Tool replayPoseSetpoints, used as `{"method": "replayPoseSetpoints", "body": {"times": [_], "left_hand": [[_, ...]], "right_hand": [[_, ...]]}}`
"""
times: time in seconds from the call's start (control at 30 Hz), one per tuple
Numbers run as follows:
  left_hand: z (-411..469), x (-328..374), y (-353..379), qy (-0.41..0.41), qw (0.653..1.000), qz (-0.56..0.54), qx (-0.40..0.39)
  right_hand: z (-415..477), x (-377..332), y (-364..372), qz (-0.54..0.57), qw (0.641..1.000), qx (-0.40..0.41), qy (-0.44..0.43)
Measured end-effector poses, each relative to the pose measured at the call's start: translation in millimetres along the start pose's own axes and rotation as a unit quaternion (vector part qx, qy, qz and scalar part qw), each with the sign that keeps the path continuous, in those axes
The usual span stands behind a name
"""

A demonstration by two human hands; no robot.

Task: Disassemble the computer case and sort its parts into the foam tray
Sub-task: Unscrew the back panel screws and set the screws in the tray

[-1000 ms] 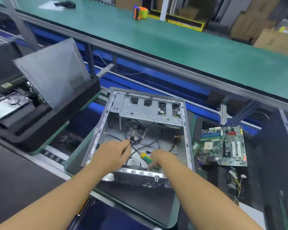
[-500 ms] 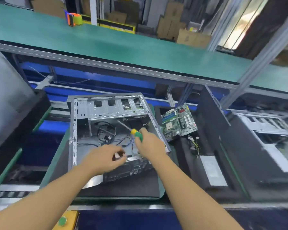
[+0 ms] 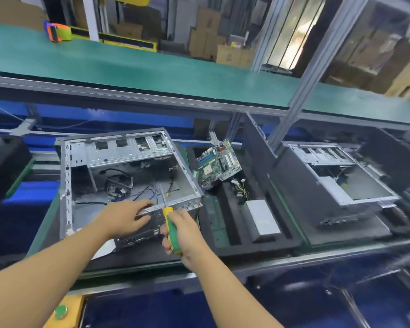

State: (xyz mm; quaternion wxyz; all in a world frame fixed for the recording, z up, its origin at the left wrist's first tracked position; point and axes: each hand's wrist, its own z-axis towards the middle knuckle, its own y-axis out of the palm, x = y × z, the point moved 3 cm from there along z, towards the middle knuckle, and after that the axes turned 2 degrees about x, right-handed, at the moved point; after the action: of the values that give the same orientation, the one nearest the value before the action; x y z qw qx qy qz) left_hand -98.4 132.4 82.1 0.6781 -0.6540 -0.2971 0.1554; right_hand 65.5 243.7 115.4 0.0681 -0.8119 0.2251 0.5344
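Screwdriver work at near edge of open computer case.
Right hand [image 3: 185, 235] clenched on green-yellow screwdriver [image 3: 171, 229], shaft angled into computer case [image 3: 128, 181]; left hand [image 3: 126, 217] fingers curled on near rim, steadying. Best keep tip seated, clear of loose cables [image 3: 128, 188]. Motherboard [image 3: 219, 163] already in foam tray [image 3: 287, 237], right.

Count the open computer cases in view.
2: one computer case under both hands, a second case further right, beyond the foam tray. More may sit outside the frame.
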Motion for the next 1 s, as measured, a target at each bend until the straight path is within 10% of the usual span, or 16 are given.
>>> {"method": "replayPoseSetpoints", "body": {"times": [1.0], "left_hand": [[3.8,-8.3,7.3,0.016,0.998,-0.018,0.064]], "right_hand": [[-12.6,72.6,5.7,-0.003,0.999,0.020,0.026]]}}
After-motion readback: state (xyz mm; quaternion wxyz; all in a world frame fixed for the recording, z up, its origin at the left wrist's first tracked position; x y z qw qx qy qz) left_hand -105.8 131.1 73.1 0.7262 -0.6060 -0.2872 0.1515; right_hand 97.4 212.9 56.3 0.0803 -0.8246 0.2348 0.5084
